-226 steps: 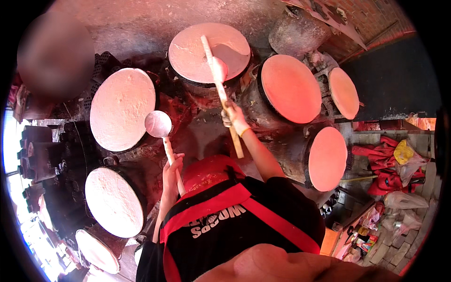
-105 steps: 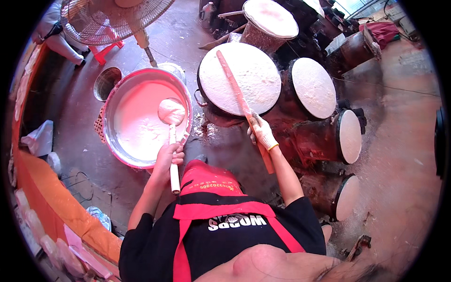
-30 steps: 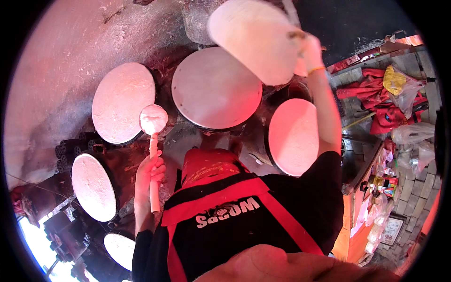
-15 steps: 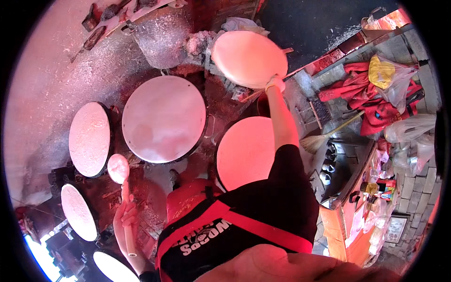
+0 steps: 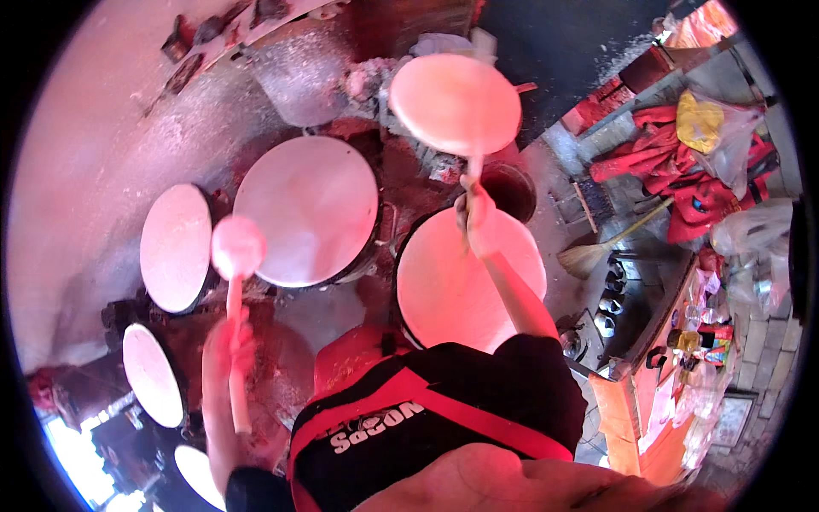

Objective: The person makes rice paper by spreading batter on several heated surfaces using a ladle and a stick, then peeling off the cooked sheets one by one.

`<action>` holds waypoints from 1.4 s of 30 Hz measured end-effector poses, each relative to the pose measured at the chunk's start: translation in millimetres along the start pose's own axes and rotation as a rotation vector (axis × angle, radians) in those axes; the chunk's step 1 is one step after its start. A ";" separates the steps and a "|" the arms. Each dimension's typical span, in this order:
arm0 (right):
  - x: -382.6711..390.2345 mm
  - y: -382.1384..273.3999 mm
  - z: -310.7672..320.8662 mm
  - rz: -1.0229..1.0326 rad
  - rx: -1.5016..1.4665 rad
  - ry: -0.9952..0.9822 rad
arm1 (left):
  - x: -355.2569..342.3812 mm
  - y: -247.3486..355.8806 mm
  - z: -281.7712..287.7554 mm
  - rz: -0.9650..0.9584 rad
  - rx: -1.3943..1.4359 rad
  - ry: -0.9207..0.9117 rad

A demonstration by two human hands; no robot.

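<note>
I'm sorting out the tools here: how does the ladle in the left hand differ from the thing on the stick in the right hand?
The ladle has a small round head; the lifted sheet on the stick is a far wider flat disc. The left hand keeps the ladle low, while the right hand raises the sheet high. Both look pale.

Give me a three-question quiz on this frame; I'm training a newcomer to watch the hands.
1. True or false: the left hand holds a ladle by its handle.
2. What does the right hand hold up? A) a broom B) a thin round sheet on a stick C) a bottle
3. Fill in: the broom lies to the person's ____.

Key: 1 true; 2 B, the round sheet; 3 right.
</note>
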State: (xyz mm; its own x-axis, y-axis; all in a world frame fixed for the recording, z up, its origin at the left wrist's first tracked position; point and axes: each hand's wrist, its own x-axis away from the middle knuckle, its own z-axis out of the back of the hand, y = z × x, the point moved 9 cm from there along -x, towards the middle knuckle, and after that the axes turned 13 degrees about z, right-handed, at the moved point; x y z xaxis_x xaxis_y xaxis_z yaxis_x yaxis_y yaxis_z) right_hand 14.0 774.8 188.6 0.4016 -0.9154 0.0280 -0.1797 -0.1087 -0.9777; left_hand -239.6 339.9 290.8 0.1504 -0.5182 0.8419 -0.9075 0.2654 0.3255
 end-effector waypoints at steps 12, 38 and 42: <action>130.6 -20.9 -71.8 -0.103 0.612 -0.621 | -51.0 95.4 -135.7 -0.882 -1.395 0.298; 227.5 137.7 -257.3 -0.096 -0.205 0.579 | -94.0 144.4 53.8 -0.553 -0.415 -0.185; 158.1 150.4 -312.9 -0.011 -0.064 0.443 | -91.2 97.4 147.7 -0.324 -0.337 -0.029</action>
State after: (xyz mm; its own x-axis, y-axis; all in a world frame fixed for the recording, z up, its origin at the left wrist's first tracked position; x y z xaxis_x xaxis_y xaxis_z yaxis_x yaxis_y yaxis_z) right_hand -230.6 492.5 111.1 -0.0172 -0.9902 0.1388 -0.2387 -0.1307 -0.9623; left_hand -399.6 292.9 182.1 0.3898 -0.6396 0.6626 -0.6366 0.3327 0.6957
